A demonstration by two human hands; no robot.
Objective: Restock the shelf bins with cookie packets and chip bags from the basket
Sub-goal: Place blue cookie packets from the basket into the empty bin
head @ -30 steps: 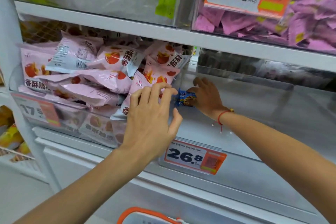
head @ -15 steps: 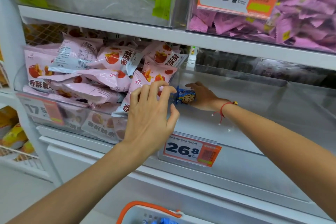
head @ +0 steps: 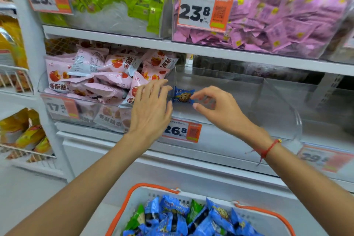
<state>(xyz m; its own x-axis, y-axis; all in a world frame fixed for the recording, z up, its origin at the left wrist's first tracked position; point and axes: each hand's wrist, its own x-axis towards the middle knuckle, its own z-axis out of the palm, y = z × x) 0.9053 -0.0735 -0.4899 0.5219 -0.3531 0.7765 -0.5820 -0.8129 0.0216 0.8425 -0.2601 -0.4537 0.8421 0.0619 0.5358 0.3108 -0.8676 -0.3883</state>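
Shelf bin [head: 249, 90], centre right of frame, is sitting nearly bare; basket [head: 275, 214] at bottom is brimming with blue packets. Left hand [head: 151, 109], fingers spread, is resting against the bin's left edge, holding nothing. Right hand [head: 216, 107] is hanging loose-fingered just beside one cookie packet [head: 183, 95] lying inside. Placing step looks finished; next is likely reaching down for more.
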